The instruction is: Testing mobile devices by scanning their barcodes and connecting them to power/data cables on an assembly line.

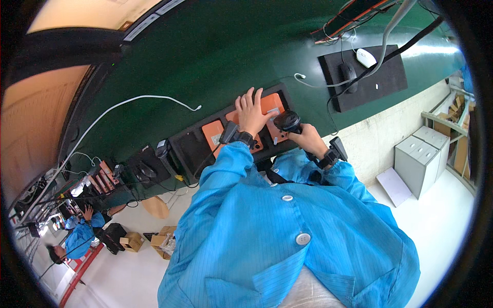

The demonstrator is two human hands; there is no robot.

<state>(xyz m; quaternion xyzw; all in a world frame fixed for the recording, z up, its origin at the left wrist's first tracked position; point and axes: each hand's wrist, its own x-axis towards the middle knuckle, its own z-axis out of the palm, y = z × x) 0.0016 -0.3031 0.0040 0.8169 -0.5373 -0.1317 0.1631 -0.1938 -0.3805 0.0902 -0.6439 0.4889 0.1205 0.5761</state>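
Scanner point(287, 121), its handle wrapped in your right grip point(307, 138), hid part of the orange cases point(270, 102) in the black tray point(187, 148) on the bench point(231, 61); your left grip point(250, 116), spread, masked more, contact unclear

Your left hand point(250, 114) hides part of the orange case point(272, 102) beneath it, and your right hand point(309, 137) covers the grip of the black scanner point(287, 121), while the print on the white label point(275, 111) is too small for you to read. The round rim cuts off the tan panel point(49, 102) on your left and the rack point(446, 123) on your right. What the distant co-worker point(79, 239) handles is too small to tell.
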